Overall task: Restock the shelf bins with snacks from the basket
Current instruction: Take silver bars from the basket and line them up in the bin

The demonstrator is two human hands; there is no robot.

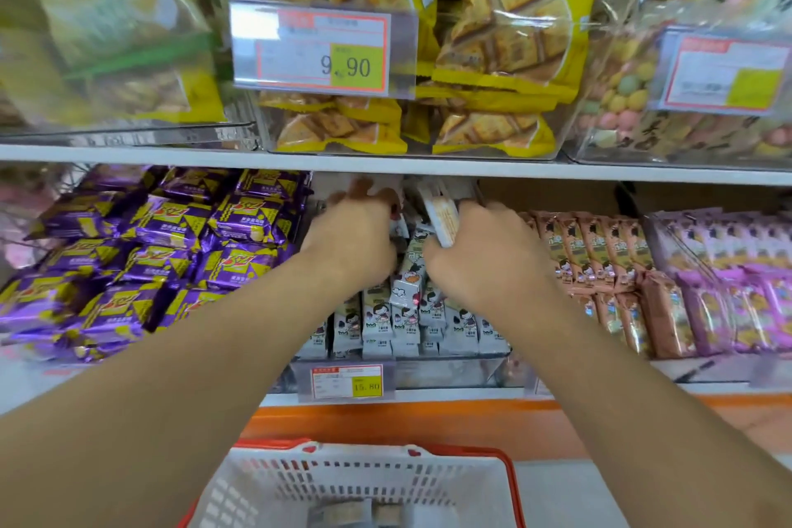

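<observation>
Both grips are deep in the middle bin of the lower shelf: the right hand (484,257) has its fingers curled round a pale snack packet (441,219) tilted on end at the back of the bin, while the left hand (351,236) reaches in beside it with fingers bent over more white packets (how firmly it holds any of them cannot be told, since the fingertips are hidden under the upper shelf). From there the scene runs large to small. An upper shelf board (171,154) carries clear bins of yellow biscuit bags (493,34), with pastel round sweets (621,99) in the bin to the right. Below, purple-and-yellow packets (141,253) fill the left bin, white cartoon-printed packets (385,322) stand in rows in the middle bin under the hands, and brown packets (600,257) and pink packets (728,304) follow to the right. A white basket with a red rim (512,480) sits at the bottom edge, near the person, with a few packets (364,512) lying in it. Price tags read 9.90 (321,51) above and 15.80 (347,382) on the middle bin's front.
</observation>
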